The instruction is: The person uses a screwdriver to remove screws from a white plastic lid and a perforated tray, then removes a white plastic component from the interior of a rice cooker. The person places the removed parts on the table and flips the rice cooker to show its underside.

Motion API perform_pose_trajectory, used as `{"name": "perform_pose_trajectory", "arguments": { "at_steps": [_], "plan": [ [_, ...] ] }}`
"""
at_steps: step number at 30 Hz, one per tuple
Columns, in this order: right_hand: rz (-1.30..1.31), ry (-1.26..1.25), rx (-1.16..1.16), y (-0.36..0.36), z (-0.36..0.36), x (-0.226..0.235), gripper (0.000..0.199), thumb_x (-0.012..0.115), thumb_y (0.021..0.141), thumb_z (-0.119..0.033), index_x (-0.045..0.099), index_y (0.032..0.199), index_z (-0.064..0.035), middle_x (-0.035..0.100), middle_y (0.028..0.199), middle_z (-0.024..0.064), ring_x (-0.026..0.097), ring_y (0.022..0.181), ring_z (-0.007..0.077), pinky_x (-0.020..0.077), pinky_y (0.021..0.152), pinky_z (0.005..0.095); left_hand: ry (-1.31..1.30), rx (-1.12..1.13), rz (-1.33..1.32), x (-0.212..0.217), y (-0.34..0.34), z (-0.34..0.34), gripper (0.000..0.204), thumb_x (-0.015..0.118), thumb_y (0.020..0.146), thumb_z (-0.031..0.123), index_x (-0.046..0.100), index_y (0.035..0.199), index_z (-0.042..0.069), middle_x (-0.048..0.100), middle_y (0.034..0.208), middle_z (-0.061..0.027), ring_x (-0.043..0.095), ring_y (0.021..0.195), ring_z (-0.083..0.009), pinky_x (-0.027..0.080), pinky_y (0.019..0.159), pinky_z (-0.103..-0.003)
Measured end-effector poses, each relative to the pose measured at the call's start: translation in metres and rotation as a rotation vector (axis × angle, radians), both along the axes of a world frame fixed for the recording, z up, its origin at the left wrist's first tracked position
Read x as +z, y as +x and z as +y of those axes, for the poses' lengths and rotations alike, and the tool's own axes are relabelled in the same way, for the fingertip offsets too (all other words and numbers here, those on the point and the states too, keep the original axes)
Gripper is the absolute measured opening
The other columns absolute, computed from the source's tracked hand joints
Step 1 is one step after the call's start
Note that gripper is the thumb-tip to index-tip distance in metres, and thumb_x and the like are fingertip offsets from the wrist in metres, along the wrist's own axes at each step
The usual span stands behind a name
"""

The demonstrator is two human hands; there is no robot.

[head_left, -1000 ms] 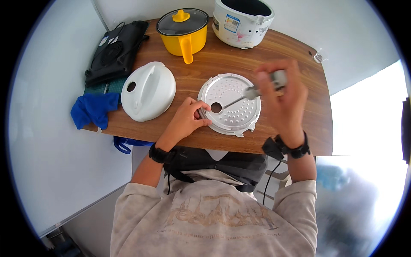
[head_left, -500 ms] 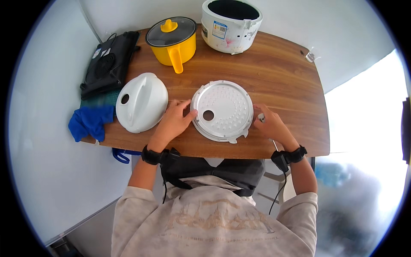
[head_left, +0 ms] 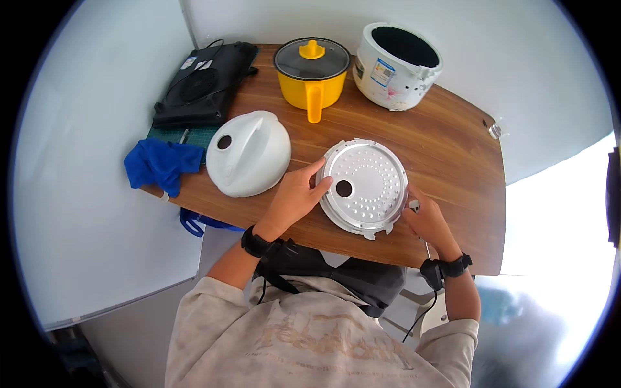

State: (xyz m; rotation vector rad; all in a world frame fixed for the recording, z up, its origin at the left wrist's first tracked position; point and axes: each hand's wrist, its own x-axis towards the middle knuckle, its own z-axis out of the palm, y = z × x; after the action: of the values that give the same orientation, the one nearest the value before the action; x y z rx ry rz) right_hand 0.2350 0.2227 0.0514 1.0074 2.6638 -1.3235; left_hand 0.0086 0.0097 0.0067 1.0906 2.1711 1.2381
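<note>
Before me on the wooden table is a round, pale metal inner lid plate (head_left: 372,178), with raised dimples, a dark round hole and small tabs along its rim. My left hand (head_left: 299,195) grips the plate's left edge, thumb on top and fingers along the rim. At the opposite edge, my right hand (head_left: 428,223) has its fingertips against the rim. A screwdriver (head_left: 427,249) appears tucked in that hand; its thin metal shaft points back toward my wrist, and the palm hides most of the rest. Left of the plate lies a white domed lid (head_left: 249,155) with a round opening.
A yellow pot (head_left: 312,87) with a glass lid and a white rice cooker body (head_left: 396,71) stand at the back. At the left are a black flat appliance (head_left: 200,90) with a coiled cord, a green mat (head_left: 206,134) and a blue cloth (head_left: 158,167). Clear plastic (head_left: 495,131) lies far right.
My view has turned, so everything on the table appears farther right and lower. Both hands remain at the plate's edges.
</note>
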Motion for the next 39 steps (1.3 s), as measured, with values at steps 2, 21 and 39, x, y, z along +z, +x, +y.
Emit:
{"name": "perform_pose_trajectory", "arguments": {
  "at_steps": [2,21,39],
  "plan": [
    [0.072,0.001,0.018,-0.004,-0.003,0.006,0.059,0.064,0.088,-0.015,0.050,0.144,-0.0054,0.072,0.098,0.0206,0.072,0.088,0.0353,0.0546,0.079,0.0394,0.038,0.038,0.030,0.010,-0.002,-0.008,0.055,0.070,0.096,0.031,0.058,0.139,-0.002,0.071,0.083,-0.0142,0.066,0.070,-0.0214,0.054,0.069,-0.032],
    [0.125,-0.375,0.389,-0.215,-0.089,0.028,0.044,0.059,0.090,-0.013,0.059,0.133,-0.0027,0.061,0.069,0.0068,0.055,0.046,0.0132,0.0461,0.045,0.0301,-0.002,0.551,0.229,0.011,-0.140,-0.139,0.048,0.059,0.094,0.027,0.063,0.132,-0.002,0.071,0.101,-0.0294,0.074,0.086,-0.0376,0.056,0.080,-0.038],
    [0.133,-0.361,0.340,-0.217,-0.072,0.013,0.055,0.063,0.092,-0.016,0.050,0.143,-0.0007,0.061,0.072,0.0068,0.057,0.051,0.0125,0.0457,0.046,0.0293,-0.076,0.576,0.186,-0.010,-0.153,-0.136,0.056,0.060,0.098,0.036,0.053,0.143,0.004,0.070,0.112,-0.0282,0.070,0.101,-0.0410,0.053,0.090,-0.041]
  ]
}}
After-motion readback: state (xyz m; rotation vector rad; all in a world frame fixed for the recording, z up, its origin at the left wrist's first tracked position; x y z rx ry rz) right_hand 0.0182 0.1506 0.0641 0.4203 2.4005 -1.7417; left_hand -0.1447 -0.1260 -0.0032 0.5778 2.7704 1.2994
